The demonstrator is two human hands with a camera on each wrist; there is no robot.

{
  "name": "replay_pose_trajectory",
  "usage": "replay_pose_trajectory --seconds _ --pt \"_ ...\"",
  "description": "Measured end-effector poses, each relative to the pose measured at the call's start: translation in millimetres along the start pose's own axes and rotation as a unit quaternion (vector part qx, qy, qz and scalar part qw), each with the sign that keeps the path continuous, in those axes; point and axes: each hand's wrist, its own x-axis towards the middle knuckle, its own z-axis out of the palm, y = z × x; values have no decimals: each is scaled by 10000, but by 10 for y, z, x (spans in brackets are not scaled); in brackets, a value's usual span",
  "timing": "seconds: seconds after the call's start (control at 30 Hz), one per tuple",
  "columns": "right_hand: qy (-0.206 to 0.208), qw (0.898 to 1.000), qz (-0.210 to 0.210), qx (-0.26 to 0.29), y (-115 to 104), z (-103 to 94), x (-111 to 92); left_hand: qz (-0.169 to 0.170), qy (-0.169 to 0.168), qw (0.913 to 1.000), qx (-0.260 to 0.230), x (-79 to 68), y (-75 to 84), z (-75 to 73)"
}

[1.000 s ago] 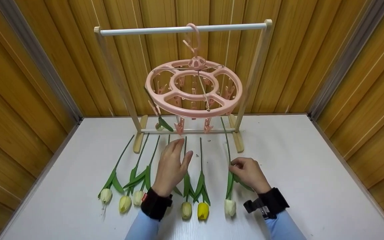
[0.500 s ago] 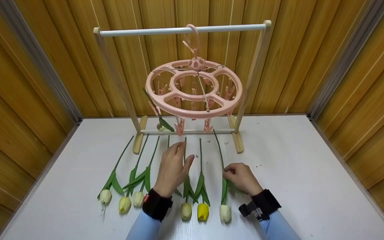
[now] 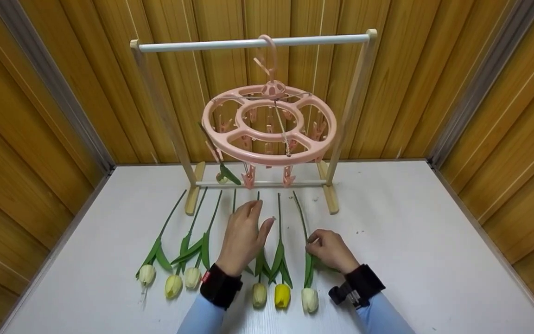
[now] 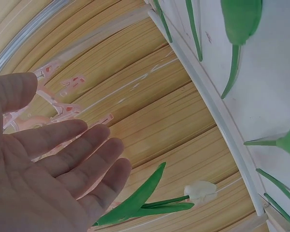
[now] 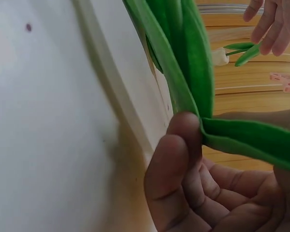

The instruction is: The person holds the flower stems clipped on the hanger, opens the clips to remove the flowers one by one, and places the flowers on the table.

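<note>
My right hand [image 3: 334,250] pinches the stem of a white artificial tulip [image 3: 310,300] near its leaves; the flower points toward me. In the right wrist view the fingertips press at the base of the green leaves [image 5: 198,72]. My left hand [image 3: 244,239] hovers over the tulip row with fingers extended and thumb apart, holding nothing; its palm [image 4: 34,193] shows in the left wrist view. Beside the held one lie a yellow tulip [image 3: 282,295] and a cream tulip [image 3: 259,295]. Another tulip's flower is hidden behind my left hand.
A pink round clip hanger [image 3: 267,160] hangs from a white rod [image 3: 202,45] on a wooden stand [image 3: 357,93]. One tulip [image 3: 230,175] hangs flower-down from its left side. Farther left on the white table [image 3: 415,232] lie several tulips, including a white one [image 3: 146,274].
My right hand has drawn the white tulip left and toward me, bringing it closer beside the yellow one. The left hand has shifted slightly right and toward me, still holding nothing.
</note>
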Motion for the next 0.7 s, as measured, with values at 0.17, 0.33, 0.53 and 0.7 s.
replay_pose_trajectory --seconds 0.17,0.33,0.53,0.7 --pt "-52 10000 5 -19 18 25 10 5 -11 10000 -2 -2 -11 15" --pt "-22 10000 52 -15 19 36 14 19 -38 10000 5 -5 -16 14" --pt "2 9999 101 -43 4 33 9 56 -34 9999 95 -10 -13 8" --pt "-65 9996 238 -102 -4 5 2 25 -23 10000 76 -10 -18 9"
